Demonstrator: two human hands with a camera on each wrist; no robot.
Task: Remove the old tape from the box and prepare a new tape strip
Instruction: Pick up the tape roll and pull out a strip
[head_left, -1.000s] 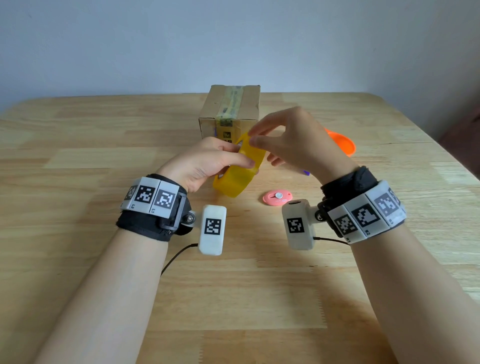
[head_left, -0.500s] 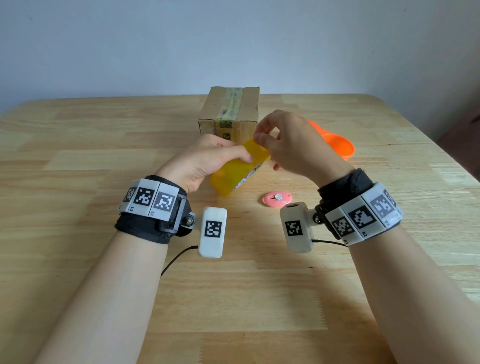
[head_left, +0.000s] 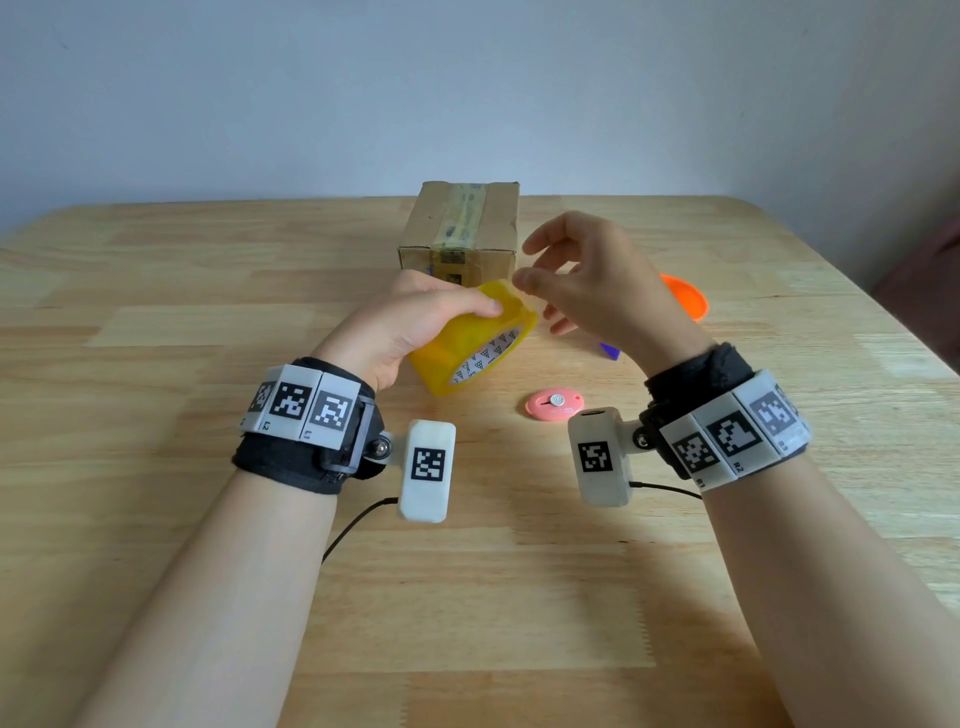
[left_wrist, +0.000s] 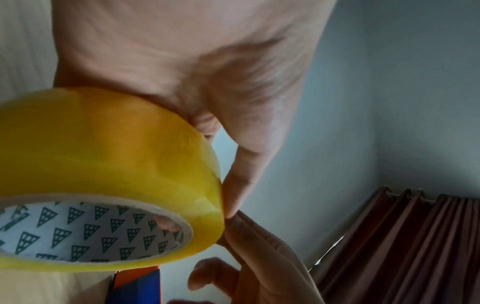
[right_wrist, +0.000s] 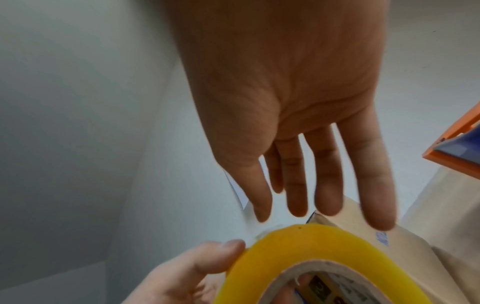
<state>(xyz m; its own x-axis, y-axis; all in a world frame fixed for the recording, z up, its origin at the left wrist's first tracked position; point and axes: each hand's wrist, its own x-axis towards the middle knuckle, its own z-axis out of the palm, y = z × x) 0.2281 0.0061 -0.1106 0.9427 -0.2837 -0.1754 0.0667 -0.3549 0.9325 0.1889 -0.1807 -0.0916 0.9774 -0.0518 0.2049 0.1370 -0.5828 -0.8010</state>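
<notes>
My left hand (head_left: 415, 325) grips a yellow tape roll (head_left: 467, 343) above the table, thumb on its outer band and fingers inside the printed core (left_wrist: 85, 228). The roll is tilted, so the core opening faces me. My right hand (head_left: 540, 270) hovers just right of the roll with straight, spread fingers (right_wrist: 324, 185), and its thumb tip touches the roll's top edge. It holds nothing. No free tape end is visible on the roll. The cardboard box (head_left: 457, 228) stands behind both hands, with old tape (head_left: 465, 213) running along its top and down its front.
A small pink cutter (head_left: 553, 404) lies on the wooden table (head_left: 208, 338) in front of my right hand. An orange dish (head_left: 685, 296) and a purple piece (head_left: 610, 351) sit to the right, partly hidden behind my right hand.
My right hand has let go of its pinch at the roll's edge and spread its fingers. My left hand has tilted the roll, so the core opening now faces me.
</notes>
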